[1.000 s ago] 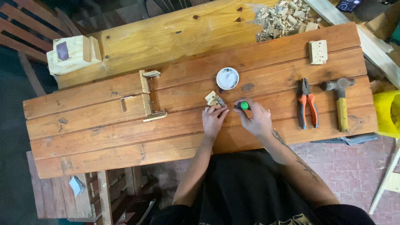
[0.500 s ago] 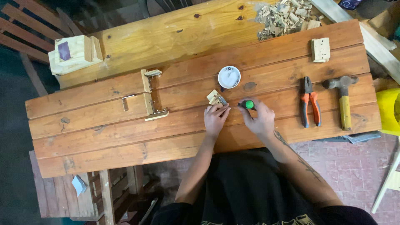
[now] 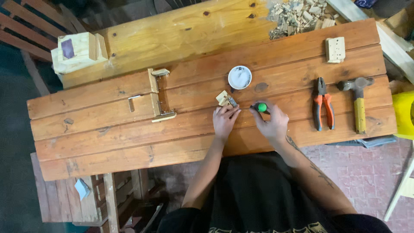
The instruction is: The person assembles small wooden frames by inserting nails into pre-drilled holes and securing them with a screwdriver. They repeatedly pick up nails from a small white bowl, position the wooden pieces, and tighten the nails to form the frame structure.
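My left hand (image 3: 225, 120) pins a small pale wooden block (image 3: 222, 97) with a metal fitting (image 3: 232, 102) against the plank bench (image 3: 108, 125). My right hand (image 3: 271, 123) grips a screwdriver with a green and black handle (image 3: 260, 107), its shaft pointing left toward the fitting. The tip is hidden between the fingers. A round white lid or dish (image 3: 239, 77) lies just beyond the block.
Orange-handled pliers (image 3: 322, 108) and a yellow-handled hammer (image 3: 357, 105) lie at the right. A pale drilled block (image 3: 335, 49) and wood chips (image 3: 297, 13) sit at the back right. A wooden strip with metal brackets (image 3: 156, 96) stands mid-left; a pale wooden box (image 3: 77, 51) at far left.
Both hands stay at the small block with the screwdriver; only a slight shift of the view is visible.
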